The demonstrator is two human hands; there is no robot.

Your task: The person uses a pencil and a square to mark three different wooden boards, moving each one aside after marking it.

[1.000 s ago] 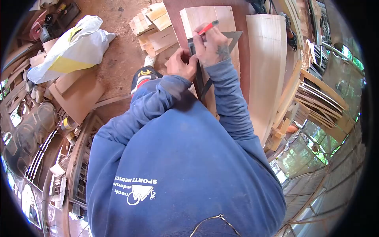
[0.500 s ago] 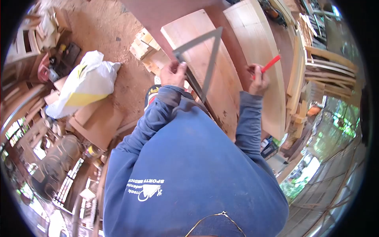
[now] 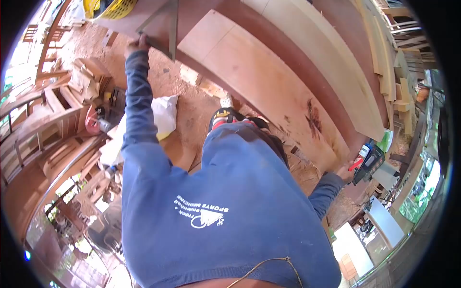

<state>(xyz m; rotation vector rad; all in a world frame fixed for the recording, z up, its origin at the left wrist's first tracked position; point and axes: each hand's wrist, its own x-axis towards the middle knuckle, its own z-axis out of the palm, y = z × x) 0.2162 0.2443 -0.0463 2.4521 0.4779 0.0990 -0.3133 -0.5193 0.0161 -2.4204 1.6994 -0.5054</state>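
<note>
My left hand (image 3: 138, 44) is stretched out at the upper left, its fingers closed on the corner of a triangular metal square (image 3: 173, 33). The square hangs over the edge of the brown table, beside the end of a curved wooden board (image 3: 259, 72) that has a pencil line across it. Down at the right, my right hand (image 3: 343, 173) grips a red marker or pencil (image 3: 355, 164); its exact kind is hard to tell. That hand is at the board's near right end, beside a black case-like object (image 3: 372, 165) and a bottle with a blue and white label (image 3: 365, 150).
Beyond the nearer board lies a second curved board (image 3: 317, 53). A yellow basket (image 3: 115, 9) stands at the table's far left corner. Wood offcuts (image 3: 190, 75) and a white sack (image 3: 165, 113) are on the sawdust-covered floor. Stacked timber (image 3: 403, 91) stands at the right.
My left hand has carried the square off the board, up and to the left. My right hand, with the red marker or pencil, has moved down to the right. The camera view has turned.
</note>
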